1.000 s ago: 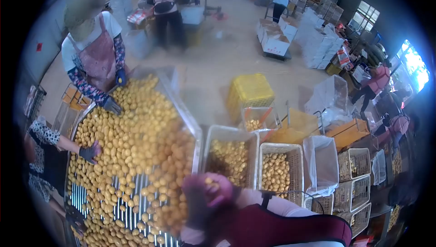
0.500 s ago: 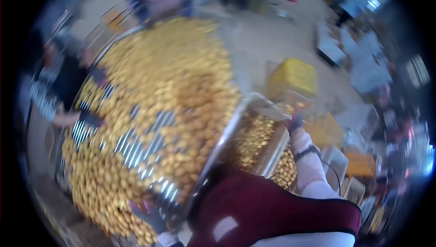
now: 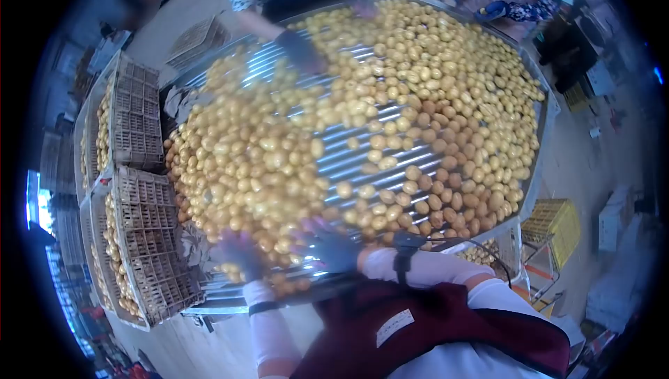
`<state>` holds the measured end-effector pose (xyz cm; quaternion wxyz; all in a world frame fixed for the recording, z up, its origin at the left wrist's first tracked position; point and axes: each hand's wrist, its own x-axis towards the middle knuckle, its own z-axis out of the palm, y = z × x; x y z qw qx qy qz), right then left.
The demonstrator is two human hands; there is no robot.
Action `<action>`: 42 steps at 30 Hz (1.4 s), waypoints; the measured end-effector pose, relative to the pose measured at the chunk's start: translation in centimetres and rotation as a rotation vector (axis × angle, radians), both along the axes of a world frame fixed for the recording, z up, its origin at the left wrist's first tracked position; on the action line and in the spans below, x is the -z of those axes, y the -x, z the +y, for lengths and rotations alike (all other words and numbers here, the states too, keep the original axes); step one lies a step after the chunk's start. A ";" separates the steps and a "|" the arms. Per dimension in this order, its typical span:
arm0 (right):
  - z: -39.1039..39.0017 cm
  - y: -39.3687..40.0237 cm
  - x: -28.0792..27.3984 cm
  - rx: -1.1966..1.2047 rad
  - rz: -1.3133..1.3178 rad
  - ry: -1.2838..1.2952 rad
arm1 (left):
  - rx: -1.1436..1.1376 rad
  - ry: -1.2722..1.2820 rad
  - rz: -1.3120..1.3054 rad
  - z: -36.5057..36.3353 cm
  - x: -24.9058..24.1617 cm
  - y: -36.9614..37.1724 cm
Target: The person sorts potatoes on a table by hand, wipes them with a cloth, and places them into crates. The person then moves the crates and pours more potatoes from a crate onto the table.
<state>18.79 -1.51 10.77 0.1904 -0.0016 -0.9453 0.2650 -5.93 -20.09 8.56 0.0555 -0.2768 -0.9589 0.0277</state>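
Note:
Many small yellow and brown potatoes [image 3: 244, 145] lie on a metal sorting table [image 3: 355, 170] with parallel rollers or bars. Both my hands wear grey gloves with pinkish fingertips. At the near edge, my left hand [image 3: 240, 253] touches the left heap, blurred, its fingers apart. Close beside it, my right hand [image 3: 329, 245] rests against the heap's near side with its fingers spread. I see no potato held in either palm. Browner potatoes [image 3: 446, 135] are gathered on the right half of the bars.
Plastic crates [image 3: 150, 233] filled with potatoes stand along the left end. Across the table, a co-worker's gloved hand [image 3: 301, 51] reaches over the bars, and another person stands at the far right. A yellow crate [image 3: 554, 229] is at the right, past the table corner.
The view has swung left, bringing the left crates into sight. My right hand has moved from the bin at the right to the potatoes beside my left hand.

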 end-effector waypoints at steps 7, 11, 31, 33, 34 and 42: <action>7.4 8.6 2.6 0.030 0.018 0.039 | 0.302 -0.453 -0.266 9.9 -5.1 -4.9; 15.3 9.2 3.9 0.464 -0.021 -0.168 | 0.373 -0.376 -0.157 14.8 -4.6 -9.0; 8.1 -22.8 1.8 1.071 -0.074 -0.037 | 1.070 -0.325 -0.301 17.5 -1.9 -22.3; 4.5 -22.7 2.7 0.908 -0.161 0.210 | 0.913 -0.015 -0.196 15.3 -2.2 -20.7; 4.2 -22.8 3.1 0.957 -0.111 0.196 | 0.831 0.132 -0.140 14.5 -2.0 -20.0; 5.1 -23.9 2.1 1.128 0.006 0.192 | 1.148 -0.314 -0.448 16.5 3.1 -24.1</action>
